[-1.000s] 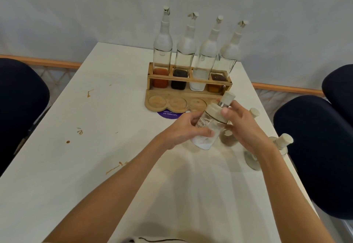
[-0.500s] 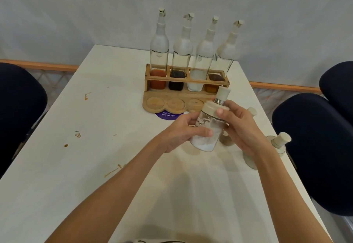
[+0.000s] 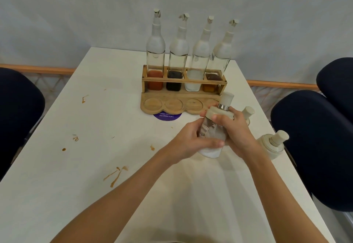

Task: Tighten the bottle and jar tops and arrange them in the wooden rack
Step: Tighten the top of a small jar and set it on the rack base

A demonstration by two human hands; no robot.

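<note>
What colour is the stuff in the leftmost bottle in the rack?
Reddish-orange liquid in the leftmost bottle, head view.

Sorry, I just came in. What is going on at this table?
A person holds a glass jar labelled white sugar over the table. The left hand grips the jar's body and the right hand grips its cream lid, apparently to tighten it. Four tall bottles stand in the back row of the wooden rack; the round front slots in view hold no jar yet. Two other jars wait on the table at the right.
</note>
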